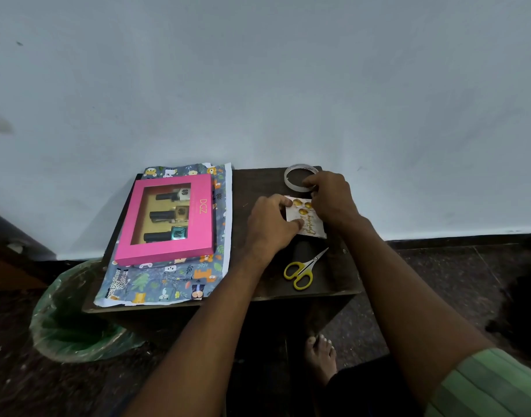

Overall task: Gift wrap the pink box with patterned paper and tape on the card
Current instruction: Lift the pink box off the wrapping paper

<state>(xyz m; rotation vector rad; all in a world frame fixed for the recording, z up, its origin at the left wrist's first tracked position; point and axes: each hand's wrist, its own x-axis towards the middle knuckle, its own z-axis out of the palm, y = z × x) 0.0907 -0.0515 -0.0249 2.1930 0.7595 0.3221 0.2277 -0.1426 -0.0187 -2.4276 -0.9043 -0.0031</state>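
White birthday card [307,219] with gold balloons — pinched at its left edge by the left hand [270,225], at its right by the curled right hand [333,200]. Behind lies the tape roll [300,177]; nearer, yellow-handled scissors [301,270]. Well left, the pink box [167,219] rests unwrapped on patterned paper [167,281] — all on a dark wooden table [258,182].

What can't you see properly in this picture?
Head view only:
- Card: its edges and part of its writing are covered by the left hand and right hand.
- Tape: near side behind the right hand.
- Paper: middle hidden under the pink box.
- Bottle labels: too small.
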